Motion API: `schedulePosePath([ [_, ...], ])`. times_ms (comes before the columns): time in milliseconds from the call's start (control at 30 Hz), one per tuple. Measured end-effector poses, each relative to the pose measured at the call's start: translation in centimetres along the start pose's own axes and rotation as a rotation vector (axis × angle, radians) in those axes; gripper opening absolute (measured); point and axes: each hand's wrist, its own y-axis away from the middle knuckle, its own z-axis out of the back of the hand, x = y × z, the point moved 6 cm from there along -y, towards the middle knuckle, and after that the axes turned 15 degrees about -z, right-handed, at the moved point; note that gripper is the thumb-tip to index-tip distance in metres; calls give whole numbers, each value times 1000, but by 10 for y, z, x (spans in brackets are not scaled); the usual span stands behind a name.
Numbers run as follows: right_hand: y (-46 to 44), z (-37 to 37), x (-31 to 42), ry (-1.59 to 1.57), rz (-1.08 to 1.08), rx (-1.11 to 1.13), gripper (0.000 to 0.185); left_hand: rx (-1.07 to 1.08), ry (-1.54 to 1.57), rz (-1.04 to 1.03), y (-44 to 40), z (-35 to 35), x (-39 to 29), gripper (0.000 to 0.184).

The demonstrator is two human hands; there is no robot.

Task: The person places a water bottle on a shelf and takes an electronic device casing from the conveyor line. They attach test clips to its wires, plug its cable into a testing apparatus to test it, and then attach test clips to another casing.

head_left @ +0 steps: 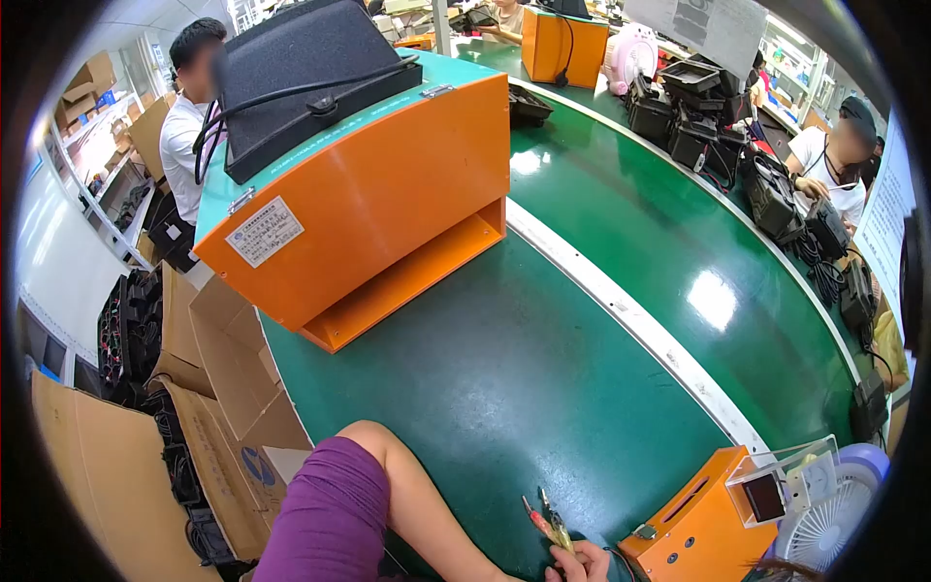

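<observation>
My left arm, in a purple sleeve, bends across the lower left, and its bare forearm runs down to the bottom edge. My left hand is out of the frame. At the bottom, my right hand [579, 563], partly cut off, has its fingers closed round a pair of metal-tipped clips or probes [553, 527], one red and one yellowish. Their tips point up and left over the green work surface [465, 388]. Just right of this hand stands a small orange box [693, 514] with a switch or latch and round sockets.
A large orange cabinet [388, 194] with a black case [301, 82] on top stands upper left. Cardboard boxes [233, 349] sit beside the table. A white fan [824, 524] is at lower right. Beyond the green belt [659, 233] are black devices [776, 199] and a person [824, 155].
</observation>
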Motion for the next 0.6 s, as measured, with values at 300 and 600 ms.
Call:
schedulePosePath([
  [300, -4, 6, 11, 47, 11, 0, 42, -44, 43, 82, 4, 2, -3, 14],
  [600, -5, 8, 14, 30, 2, -15, 40, 158, -86, 23, 1, 3, -3, 13],
])
